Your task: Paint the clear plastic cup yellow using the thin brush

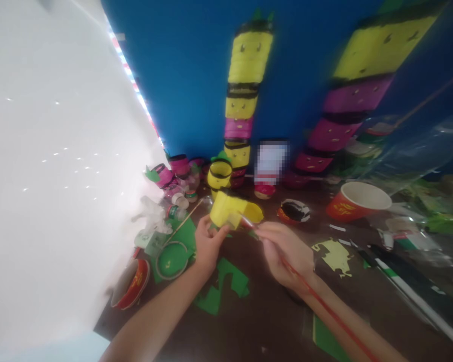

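My left hand (208, 244) is closed around the near side of a yellow-painted bottle piece (223, 207), holding it tilted above the table. In my right hand (287, 251) is a long red paintbrush (326, 304), gripped like a pen. Its bristles reach the right part of the piece and seem to touch it, though blur hides the exact contact. Right behind lies a rounded patch of yellow (255, 212), perhaps paint in a shallow dish. A yellow pot with a black rim and green leaves (219, 176) stands just beyond.
Stacked yellow and pink faced bottles (249, 60) rise against the blue wall. A screen (271, 161) leans there. A dish of black paint (294, 211) and a red paper cup (357, 203) stand right. Green scraps (232, 279), a tape ring (172, 260) and a cut red cup (132, 284) lie nearer.
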### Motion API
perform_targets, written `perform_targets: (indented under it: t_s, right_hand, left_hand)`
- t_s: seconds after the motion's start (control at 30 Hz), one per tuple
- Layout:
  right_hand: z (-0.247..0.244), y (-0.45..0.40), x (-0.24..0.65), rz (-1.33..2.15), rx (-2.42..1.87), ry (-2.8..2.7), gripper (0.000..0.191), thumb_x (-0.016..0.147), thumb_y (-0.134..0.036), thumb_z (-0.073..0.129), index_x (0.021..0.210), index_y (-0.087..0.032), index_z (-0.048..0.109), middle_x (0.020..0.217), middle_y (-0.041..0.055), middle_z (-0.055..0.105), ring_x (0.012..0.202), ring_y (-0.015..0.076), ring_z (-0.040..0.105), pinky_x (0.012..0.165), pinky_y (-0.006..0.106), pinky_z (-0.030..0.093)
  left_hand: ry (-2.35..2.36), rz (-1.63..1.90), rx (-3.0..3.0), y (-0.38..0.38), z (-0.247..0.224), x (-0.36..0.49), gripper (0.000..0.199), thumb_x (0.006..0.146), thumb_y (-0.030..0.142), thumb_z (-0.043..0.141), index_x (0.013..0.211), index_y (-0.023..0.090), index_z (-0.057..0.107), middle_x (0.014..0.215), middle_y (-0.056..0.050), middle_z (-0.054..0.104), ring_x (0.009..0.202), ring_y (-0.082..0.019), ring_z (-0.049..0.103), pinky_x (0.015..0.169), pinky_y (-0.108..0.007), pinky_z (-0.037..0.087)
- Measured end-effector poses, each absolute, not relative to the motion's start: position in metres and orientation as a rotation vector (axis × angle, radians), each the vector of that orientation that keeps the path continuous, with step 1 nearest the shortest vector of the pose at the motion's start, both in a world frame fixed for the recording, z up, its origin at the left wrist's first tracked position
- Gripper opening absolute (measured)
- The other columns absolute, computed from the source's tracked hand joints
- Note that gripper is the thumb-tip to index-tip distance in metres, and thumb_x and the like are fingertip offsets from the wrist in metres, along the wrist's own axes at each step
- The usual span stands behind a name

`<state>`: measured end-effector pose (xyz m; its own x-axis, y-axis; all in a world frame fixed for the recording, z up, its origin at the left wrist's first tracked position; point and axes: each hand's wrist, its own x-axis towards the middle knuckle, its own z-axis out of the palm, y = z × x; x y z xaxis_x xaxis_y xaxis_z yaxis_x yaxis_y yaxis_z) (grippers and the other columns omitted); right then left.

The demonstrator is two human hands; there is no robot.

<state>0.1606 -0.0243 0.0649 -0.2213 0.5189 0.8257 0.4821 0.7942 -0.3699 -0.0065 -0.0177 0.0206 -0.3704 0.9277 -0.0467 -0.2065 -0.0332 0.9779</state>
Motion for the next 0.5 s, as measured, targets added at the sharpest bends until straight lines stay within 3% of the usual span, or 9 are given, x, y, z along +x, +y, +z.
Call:
perform_targets:
  t_s: [0.17,0.4,0.5]
  right_hand:
    - [0.0644,-0.021,0.1578,-0.001,-0.802,-1.811,0.028,0.078,-0.003,0.048,0.1,-0.017,0.058,0.091,0.0086,0.063,0.085,0.0158,0.061,0.075,0.03,0.052]
    - [0.0667,-0.0244,0.1592,0.143,-0.773,-1.922,0.021,0.08,-0.007,0.045,0.09,-0.02,0.059,0.082,0.0047,0.065,0.075,0.0139,0.063,0.068,0.027,0.052]
    - [0.0662,-0.0252,0.1594,0.101,-0.748,-1.852,0.025,0.079,-0.004,0.046,0.095,-0.02,0.058,0.087,0.006,0.064,0.082,0.0158,0.063,0.072,0.029,0.052]
  left_hand:
    - [1.31,1.562,0.864,-0.0174,0.0191,-0.0069,0.053,0.058,0.036,0.076,0.104,0.018,0.057,0.08,-0.004,0.068,0.077,-0.018,0.064,0.066,-0.027,0.05]
    - [1.316,1.574,0.862,-0.0169,0.0178,-0.0069,0.051,0.059,0.036,0.076,0.103,0.017,0.057,0.086,-0.005,0.069,0.078,-0.017,0.064,0.067,-0.026,0.049]
    - [1.321,1.569,0.867,-0.0171,0.0182,-0.0073,0.05,0.06,0.035,0.075,0.103,0.017,0.057,0.086,-0.005,0.069,0.078,-0.017,0.065,0.067,-0.026,0.049]
